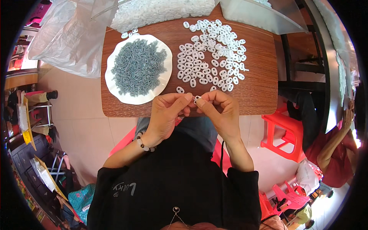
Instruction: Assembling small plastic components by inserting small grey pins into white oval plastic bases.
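Observation:
Both hands meet just over the near edge of the brown wood-grain table (257,97). Thumb and fingers of my right hand (221,114) pinch a small white oval piece with two dark holes (197,98). My left hand (165,111) is closed in a pinch right beside it; what its fingertips hold is too small to make out. Ahead and to the right lie many similar white two-hole pieces (195,63), spread flat and partly heaped. On the left, a white wavy-rimmed plate (111,89) bears a pile of tiny grey-blue rod-like parts (140,69).
Clear bins (165,17) filled with white pieces stand along the far edge. A translucent plastic bag (69,42) hangs at the far left. To the right are a red plastic stool (285,136) and another person's arm (337,142).

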Motion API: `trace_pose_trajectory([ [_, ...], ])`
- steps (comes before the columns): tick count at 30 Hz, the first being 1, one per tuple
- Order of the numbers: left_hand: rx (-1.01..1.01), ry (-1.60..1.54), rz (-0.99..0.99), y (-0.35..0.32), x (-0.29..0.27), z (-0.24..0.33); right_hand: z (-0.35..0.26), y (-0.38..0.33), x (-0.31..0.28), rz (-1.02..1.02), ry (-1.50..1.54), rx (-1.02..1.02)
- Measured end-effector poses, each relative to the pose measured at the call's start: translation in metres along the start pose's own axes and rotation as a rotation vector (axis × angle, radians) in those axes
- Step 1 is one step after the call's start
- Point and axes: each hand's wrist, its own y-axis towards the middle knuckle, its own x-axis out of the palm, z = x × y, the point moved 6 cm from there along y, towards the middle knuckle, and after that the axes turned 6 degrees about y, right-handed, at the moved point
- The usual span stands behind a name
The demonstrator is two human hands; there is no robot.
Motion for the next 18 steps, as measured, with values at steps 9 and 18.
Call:
trace_pose_trajectory([
  [9, -0.033, 0.039, 0.034, 0.0018, -0.0054, -0.0046, 0.0019, 0.0023, 0.0006, -0.001, -0.037, -0.001],
  [18, -0.025, 0.036, 0.031, 0.0006, -0.001, -0.0016, -0.0002, 0.0024, -0.0006, 0.024, 0.014, -0.001],
])
